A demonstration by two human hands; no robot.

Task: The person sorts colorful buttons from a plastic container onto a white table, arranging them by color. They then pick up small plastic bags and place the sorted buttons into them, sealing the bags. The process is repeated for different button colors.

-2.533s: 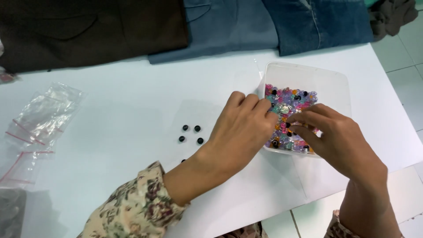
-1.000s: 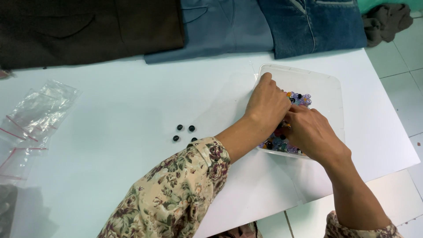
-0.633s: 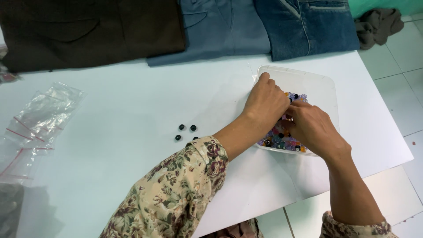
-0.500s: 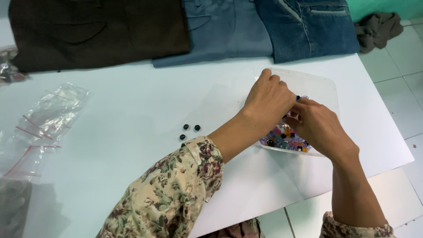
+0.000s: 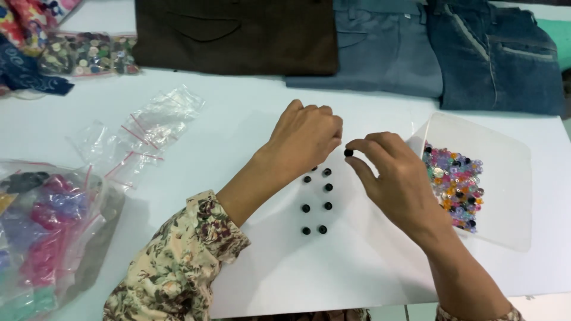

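One small black bead (image 5: 348,153) is pinched between the thumb and forefinger of the right hand (image 5: 397,178), held just above the white worktop (image 5: 238,125). Below and slightly to the left of it, seven more black beads (image 5: 316,201) lie on the worktop in two short columns that run away from the person, the pair nearest the body at the bottom and the farthest ones tucked just under the left hand (image 5: 305,138). The pinched bead sits just beyond the far end of the right column, so the rows lie toward the person from the right hand's fingertips. The left hand hovers over the far end of the columns, fingers curled loosely together; whether it holds anything I cannot tell. To the right of the right hand, well apart from the rows, a clear plastic tray (image 5: 505,178) holds a heap of mixed coloured beads (image 5: 455,184). Empty clear bags (image 5: 148,128) lie to the left.
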